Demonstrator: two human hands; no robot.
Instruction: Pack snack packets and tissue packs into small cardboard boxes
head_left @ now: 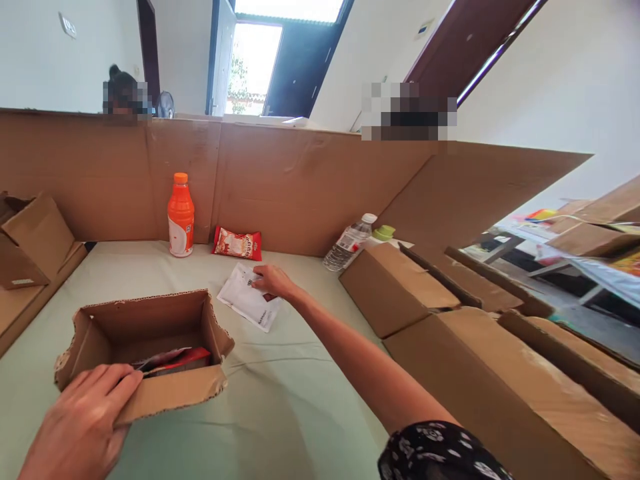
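Note:
My left hand (87, 417) is closed on the near flap of an open cardboard box (170, 397), fingers over its edge. Inside the box lies a red and dark packet (185, 358), partly hidden by the front wall. Over on the cloth, my right hand (274, 281) has its curled fingers on the upper right part of a flat white packet (247, 303) with a barcode and small print. Just beyond it lies a red and white snack packet (237, 244). An orange bottle (181, 217) with an orange cap stands upright to the left of that packet.
A cardboard wall (300, 180) closes off the back. A clear plastic bottle (349, 243) leans at the right, near a green-capped container (384, 233). Cardboard boxes (480, 373) line the right side; another box (37, 243) stands at the left. Two people are partly visible beyond the wall.

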